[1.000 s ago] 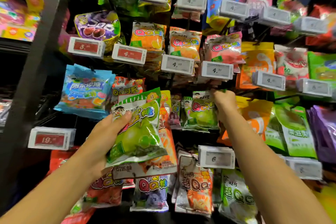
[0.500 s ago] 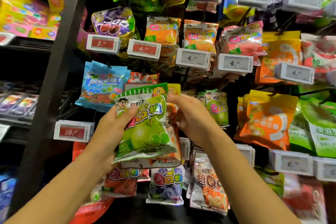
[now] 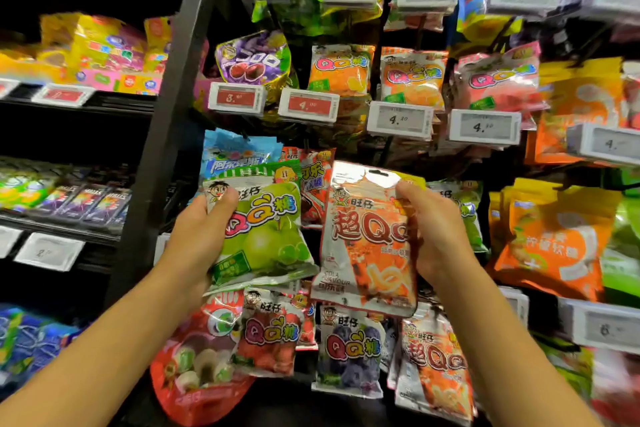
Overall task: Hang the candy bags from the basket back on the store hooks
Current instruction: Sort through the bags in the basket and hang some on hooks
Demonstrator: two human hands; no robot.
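My left hand (image 3: 201, 236) grips a green apple candy bag (image 3: 266, 236) by its left edge, thumb on the front, held up before the hook wall. My right hand (image 3: 436, 232) holds an orange cola candy bag (image 3: 363, 246) by its right edge; the hang hole at its top is visible. The two bags sit side by side, apart by a small gap, in front of hanging stock. No basket is in view.
Rows of candy bags hang on hooks with white and red price tags (image 3: 400, 120). Matching orange cola bags (image 3: 436, 364) hang lower right, green apple bags (image 3: 467, 215) behind my right hand. A black upright post (image 3: 166, 135) separates shelves on the left.
My right hand came back from the hook on the right, reached the stack in my left hand, and pulled the orange cola bag off to the right. The view shifted left.
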